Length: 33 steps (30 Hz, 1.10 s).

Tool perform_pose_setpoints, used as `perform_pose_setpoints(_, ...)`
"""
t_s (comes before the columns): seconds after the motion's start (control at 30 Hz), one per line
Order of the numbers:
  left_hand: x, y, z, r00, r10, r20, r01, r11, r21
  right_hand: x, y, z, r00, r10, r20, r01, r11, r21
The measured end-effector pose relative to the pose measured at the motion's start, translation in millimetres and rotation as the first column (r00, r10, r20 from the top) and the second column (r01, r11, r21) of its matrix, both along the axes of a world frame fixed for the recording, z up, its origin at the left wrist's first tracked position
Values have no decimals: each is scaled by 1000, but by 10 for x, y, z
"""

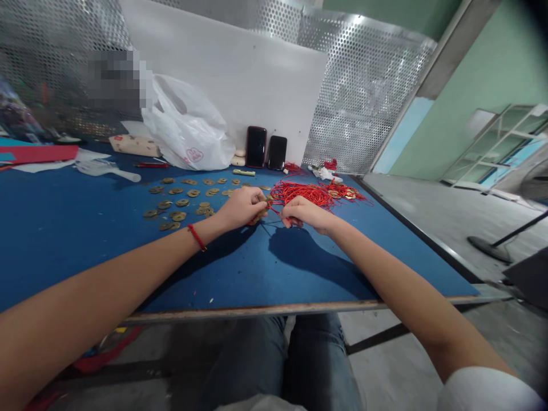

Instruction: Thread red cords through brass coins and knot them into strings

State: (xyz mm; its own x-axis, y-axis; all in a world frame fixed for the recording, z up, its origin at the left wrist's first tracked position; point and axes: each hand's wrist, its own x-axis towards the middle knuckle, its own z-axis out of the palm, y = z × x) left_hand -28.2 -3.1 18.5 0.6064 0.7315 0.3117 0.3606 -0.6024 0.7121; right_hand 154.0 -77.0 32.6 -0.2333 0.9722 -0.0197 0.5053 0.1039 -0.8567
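My left hand (pixel 245 206), with a red braided bracelet (pixel 196 237) at its wrist, is closed on a brass-coloured coin (pixel 269 201) with red cord through or around it. My right hand (pixel 303 213) pinches the red cord (pixel 275 210), which stretches between both hands just above the table. Fingers partly hide the coin, so I cannot tell how the cord runs on it. Left of my hands, several small piles of similar holed coins (pixel 182 203) lie on the blue tabletop. Behind my right hand spreads a tangled heap of red cords (pixel 302 193).
Coins strung on red cord (pixel 347 194) lie at the right rear. Two phones (pixel 256 146) lean against a white board (pixel 240 68). A white plastic bag (pixel 188 125), a clear plastic scoop-like piece (pixel 107 169) and red paper (pixel 43 153) occupy the back left. The table's front edge (pixel 257 311) is close.
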Motion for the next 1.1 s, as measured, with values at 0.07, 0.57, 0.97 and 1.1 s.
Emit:
perform_pose_setpoints(0.07,-1,2,1,1000,-3,-5,3,1000,2,-4,-8,12,1000,-7,-3,7,1000,-6)
perform_pose_setpoints(0.57,-8,-1,-24,999,2,-42,3,994,108,-11,-21,22,998,-58,11,58,998,-37)
perform_pose_setpoints(0.97,-13,-46,12,997,28,-77,-13,982,187,-8,-20,31,994,-105,7,105,992,-72)
perform_pose_setpoints(1.1,-16,-51,16,995,32,-91,-11,976,219,-5,-20,32,994,-107,0,107,991,-78)
